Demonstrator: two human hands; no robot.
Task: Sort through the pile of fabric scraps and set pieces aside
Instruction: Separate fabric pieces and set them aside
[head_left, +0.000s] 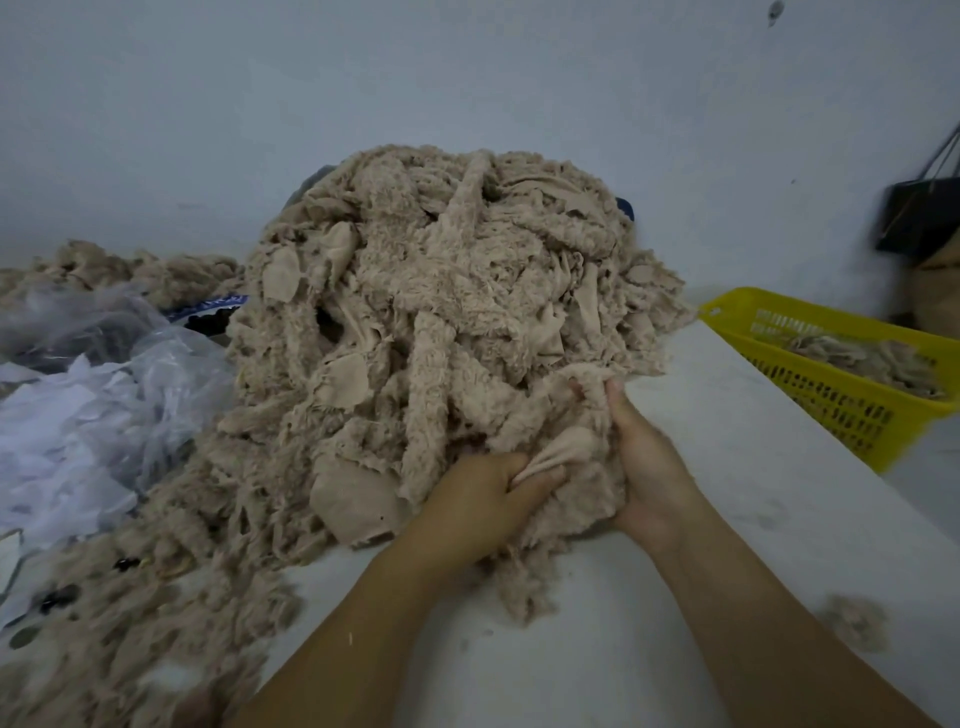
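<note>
We see a big pile of scraps (441, 312), all light brown like sand, with fuzzy sides and smooth, plain sides. The front scrap (558, 452) is the same sandy brown, a bit pinker on its smooth side. The basket (831, 410) is bright yellow with rows of little holes. The table (727, 467) is white. The wall (467, 78) is pale blue-grey. The plastic bags (104, 395) look see-through and whitish. A bag (919, 218) by the wall is black.

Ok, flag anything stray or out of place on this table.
A small fluffy tuft lies alone on the white table at the lower right, apart from the main pile. Otherwise nothing stands out.
</note>
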